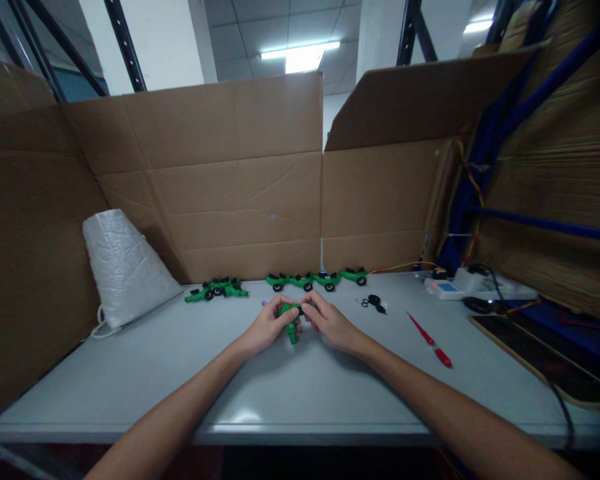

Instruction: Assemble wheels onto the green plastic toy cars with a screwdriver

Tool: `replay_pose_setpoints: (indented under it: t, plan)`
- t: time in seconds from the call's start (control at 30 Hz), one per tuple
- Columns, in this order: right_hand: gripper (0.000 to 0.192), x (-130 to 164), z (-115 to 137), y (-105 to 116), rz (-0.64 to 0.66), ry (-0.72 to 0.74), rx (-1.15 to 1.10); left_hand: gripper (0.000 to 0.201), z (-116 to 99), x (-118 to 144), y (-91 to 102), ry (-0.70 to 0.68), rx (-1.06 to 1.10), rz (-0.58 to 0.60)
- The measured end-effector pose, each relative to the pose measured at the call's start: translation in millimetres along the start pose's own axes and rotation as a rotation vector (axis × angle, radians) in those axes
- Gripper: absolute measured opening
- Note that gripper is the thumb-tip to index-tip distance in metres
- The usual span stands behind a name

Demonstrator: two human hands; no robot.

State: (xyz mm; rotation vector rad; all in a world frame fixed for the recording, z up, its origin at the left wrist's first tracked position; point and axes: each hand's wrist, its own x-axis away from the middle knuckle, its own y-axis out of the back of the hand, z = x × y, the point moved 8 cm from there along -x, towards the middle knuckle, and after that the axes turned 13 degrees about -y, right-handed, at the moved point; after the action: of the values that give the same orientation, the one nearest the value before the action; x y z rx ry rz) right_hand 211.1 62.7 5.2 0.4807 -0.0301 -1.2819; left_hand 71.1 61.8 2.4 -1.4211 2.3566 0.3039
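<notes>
Above the middle of the table, a green toy car (293, 333) is held between my two hands, its narrow end tilted down toward me. My left hand (266, 331) is closed on its left side, with thumb and fingers around the green body. The fingers of my right hand (334, 328) pinch the upper right side, where a small black part (301, 311) shows between the fingertips. The fingers hide much of the car. Small black loose parts (375, 301), some of them round, lie to the right of my right hand.
Several green toy cars (307, 283) stand in a row at the back, with more cars (217, 289) bunched farther left. A red screwdriver (433, 343) lies on the right. A white bag (125, 273) stands left; a power strip (500, 288) and dark flat panel (540, 353) lie far right. Cardboard walls (230, 187) enclose the table.
</notes>
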Motion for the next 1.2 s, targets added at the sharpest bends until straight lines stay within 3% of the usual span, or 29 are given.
replay_pose_setpoints:
  t: [0.3, 0.47, 0.67, 0.9, 1.03, 1.2]
  plan:
    - [0.03, 4.4, 11.9, 3.0, -0.109, 0.042, 0.14, 0.048, -1.5, 1.4, 0.7, -0.038, -0.212, 0.002]
    - [0.033, 4.8, 12.7, 1.9, -0.169, 0.027, 0.203, 0.05, -0.9, 4.7, -6.2, 0.009, -0.188, 0.046]
    - [0.041, 3.0, 11.1, 3.4, -0.154, 0.024, 0.196, 0.05, -3.3, 1.8, -1.7, -0.039, -0.213, 0.022]
    - [0.042, -0.1, 5.3, 5.8, -0.196, 0.017, 0.149, 0.049, 6.2, 4.3, 0.2, 0.058, -0.054, -0.048]
    - [0.042, -0.3, 2.9, 6.3, -0.206, 0.007, 0.137, 0.054, 16.9, 5.8, -4.7, 0.132, 0.062, -0.01]
    - [0.042, 0.4, 3.6, 7.4, -0.202, 0.011, 0.13, 0.054, 23.3, 7.3, -6.9, 0.173, 0.054, 0.04]
